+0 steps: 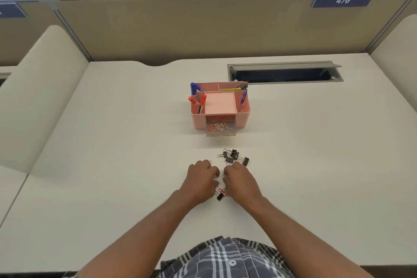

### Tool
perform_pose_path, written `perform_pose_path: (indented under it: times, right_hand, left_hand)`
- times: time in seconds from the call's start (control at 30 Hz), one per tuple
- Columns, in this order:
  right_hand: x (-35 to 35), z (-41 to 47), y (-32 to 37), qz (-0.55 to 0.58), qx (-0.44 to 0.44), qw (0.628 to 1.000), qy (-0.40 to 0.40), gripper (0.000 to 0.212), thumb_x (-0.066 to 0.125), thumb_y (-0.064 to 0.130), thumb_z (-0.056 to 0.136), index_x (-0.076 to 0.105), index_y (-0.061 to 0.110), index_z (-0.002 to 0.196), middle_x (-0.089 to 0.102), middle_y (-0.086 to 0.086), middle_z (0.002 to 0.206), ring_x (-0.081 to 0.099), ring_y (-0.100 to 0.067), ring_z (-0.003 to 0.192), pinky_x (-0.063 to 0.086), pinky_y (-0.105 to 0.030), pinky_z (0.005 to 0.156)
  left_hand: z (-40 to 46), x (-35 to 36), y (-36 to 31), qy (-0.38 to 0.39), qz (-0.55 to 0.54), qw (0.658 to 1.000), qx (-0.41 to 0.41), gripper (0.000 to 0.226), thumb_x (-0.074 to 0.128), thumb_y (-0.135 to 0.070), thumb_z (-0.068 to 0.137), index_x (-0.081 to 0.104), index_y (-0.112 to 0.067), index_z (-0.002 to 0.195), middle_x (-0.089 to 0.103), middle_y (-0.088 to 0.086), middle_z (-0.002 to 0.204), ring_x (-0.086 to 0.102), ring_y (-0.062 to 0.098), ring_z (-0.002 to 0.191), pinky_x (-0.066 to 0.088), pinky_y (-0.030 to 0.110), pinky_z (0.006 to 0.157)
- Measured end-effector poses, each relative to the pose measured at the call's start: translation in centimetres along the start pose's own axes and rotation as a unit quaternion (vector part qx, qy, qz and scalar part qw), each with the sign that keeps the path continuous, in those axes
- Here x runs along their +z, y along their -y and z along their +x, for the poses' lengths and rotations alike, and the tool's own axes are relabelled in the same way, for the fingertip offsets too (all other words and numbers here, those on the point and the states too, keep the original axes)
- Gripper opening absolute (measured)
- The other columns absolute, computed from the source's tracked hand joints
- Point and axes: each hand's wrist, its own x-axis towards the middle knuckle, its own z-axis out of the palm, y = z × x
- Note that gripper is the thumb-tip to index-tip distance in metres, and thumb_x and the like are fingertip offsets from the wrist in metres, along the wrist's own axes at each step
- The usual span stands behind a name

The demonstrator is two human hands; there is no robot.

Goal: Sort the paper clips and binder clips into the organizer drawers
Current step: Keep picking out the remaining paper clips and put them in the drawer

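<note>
A pink desk organizer [243, 117] stands mid-desk with its clear drawer [220, 131] pulled out, holding several red and silver paper clips. Several black binder clips [234, 157] lie in a cluster in front of it. Nearer me, a small pile of paper clips [223, 192] with one black binder clip [220, 196] sits between my hands. My left hand [199, 179] and my right hand [241, 179] are both curled over this pile with fingertips pinched on paper clips. What lies under the fingers is hidden.
Pens, markers and a pencil stand in the organizer's upper compartments [220, 102]. A grey cable hatch [284, 72] is open in the desk behind it on the right. Beige partition panels [203, 27] wall in the desk at the back and sides.
</note>
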Motion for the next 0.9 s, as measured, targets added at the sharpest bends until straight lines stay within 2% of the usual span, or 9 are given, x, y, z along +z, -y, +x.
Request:
perform_pose_path:
  times: [0.17,0.3,0.47,0.63,0.73,0.8,0.9]
  right_hand:
    - [-0.2,0.5,-0.3,0.007,-0.008,1.000,-0.001,0.007,0.055,0.012,0.092,0.061,0.010,0.090,0.054,-0.007,0.102,0.051,-0.024,0.097,0.038,-0.030,0.071]
    - [-0.2,0.6,-0.3,-0.005,-0.015,1.000,0.007,0.011,0.052,0.004,0.088,0.058,0.012,0.084,0.056,-0.006,0.096,0.052,-0.024,0.090,0.033,-0.028,0.067]
    - [-0.9,0.8,-0.4,0.021,-0.005,1.000,0.021,0.013,0.048,0.003,0.084,0.054,0.015,0.081,0.058,-0.003,0.088,0.052,-0.022,0.081,0.041,-0.033,0.066]
    - [-1.3,1.0,-0.5,0.059,0.015,0.998,0.024,0.012,0.048,0.007,0.087,0.056,0.014,0.082,0.062,-0.002,0.083,0.056,-0.023,0.077,0.048,-0.037,0.068]
    - [-1.7,1.1,-1.1,0.097,0.055,0.994,-0.018,0.013,0.050,0.013,0.091,0.063,0.014,0.090,0.065,-0.002,0.085,0.059,-0.023,0.079,0.050,-0.037,0.072]
    - [-2.2,1.1,-1.7,0.085,0.077,0.993,-0.031,0.015,0.052,0.016,0.092,0.066,0.012,0.092,0.066,-0.003,0.090,0.060,-0.024,0.084,0.049,-0.036,0.074]
    - [-2.6,0.7,-2.4,0.054,0.089,0.995,0.002,0.014,0.055,0.020,0.092,0.068,0.015,0.093,0.069,-0.002,0.093,0.062,-0.022,0.087,0.045,-0.030,0.072]
  left_hand:
    - [0.5,0.1,-0.2,0.001,0.001,1.000,-0.001,0.014,0.055,-0.024,0.090,0.064,-0.023,0.101,0.054,0.002,0.104,0.049,0.026,0.100,0.034,0.035,0.077]
    - [0.5,0.2,-0.3,-0.006,-0.007,1.000,-0.001,0.014,0.054,-0.022,0.089,0.062,-0.022,0.101,0.055,0.001,0.104,0.050,0.025,0.101,0.037,0.036,0.079]
    - [0.3,0.8,-0.5,-0.019,-0.026,0.999,-0.005,0.022,0.056,-0.036,0.089,0.060,-0.024,0.107,0.057,-0.002,0.108,0.048,0.021,0.107,0.035,0.036,0.086]
    - [0.7,0.7,-1.1,-0.006,0.009,1.000,0.002,0.017,0.055,-0.033,0.092,0.061,-0.023,0.104,0.055,0.000,0.108,0.049,0.025,0.106,0.033,0.035,0.081]
    - [0.8,0.7,-1.1,-0.011,0.009,1.000,0.000,0.015,0.053,-0.030,0.093,0.062,-0.021,0.101,0.055,0.000,0.107,0.049,0.024,0.103,0.035,0.036,0.083]
    - [0.8,0.8,-1.0,-0.013,0.005,1.000,-0.003,0.014,0.053,-0.030,0.093,0.061,-0.020,0.099,0.055,0.000,0.106,0.049,0.024,0.102,0.037,0.037,0.083]
    - [0.6,1.0,-0.8,-0.022,0.008,1.000,0.001,0.014,0.050,-0.029,0.093,0.059,-0.020,0.097,0.056,0.000,0.104,0.050,0.024,0.101,0.038,0.037,0.081]
